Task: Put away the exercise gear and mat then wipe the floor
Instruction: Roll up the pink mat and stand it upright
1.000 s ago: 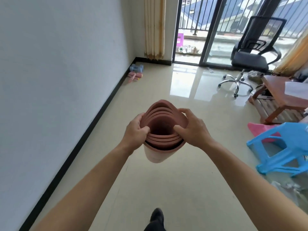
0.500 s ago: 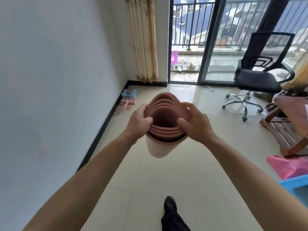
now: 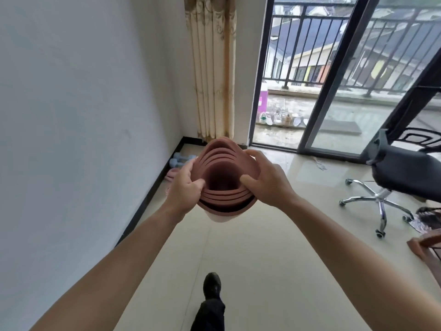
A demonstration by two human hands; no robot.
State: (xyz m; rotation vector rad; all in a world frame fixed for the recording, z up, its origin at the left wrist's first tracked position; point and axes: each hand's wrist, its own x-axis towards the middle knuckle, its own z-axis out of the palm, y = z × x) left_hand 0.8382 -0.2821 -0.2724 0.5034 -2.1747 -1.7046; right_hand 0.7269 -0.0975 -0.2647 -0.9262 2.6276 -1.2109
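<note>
A rolled-up reddish-brown exercise mat [image 3: 224,161] is held upright in front of me, its spiral end facing the camera. My left hand [image 3: 185,188] grips its left side with the thumb hooked over the rim. My right hand [image 3: 267,181] grips its right side the same way. Light blue dumbbells [image 3: 180,160] and a pink item [image 3: 171,174] lie on the floor against the left wall near the corner, partly hidden behind the mat and my left hand.
White wall [image 3: 83,139] with black skirting runs along the left. A beige curtain [image 3: 211,68] hangs in the corner beside the open balcony door [image 3: 279,125]. A black office chair [image 3: 396,173] stands at right, a wooden furniture edge [image 3: 427,244] below it. My shoe [image 3: 212,285] steps forward on the tiles.
I have walked toward the corner with the mat in both hands; curtain, dumbbells and balcony door are closer. The blue stool and pink thing at right have left the view.
</note>
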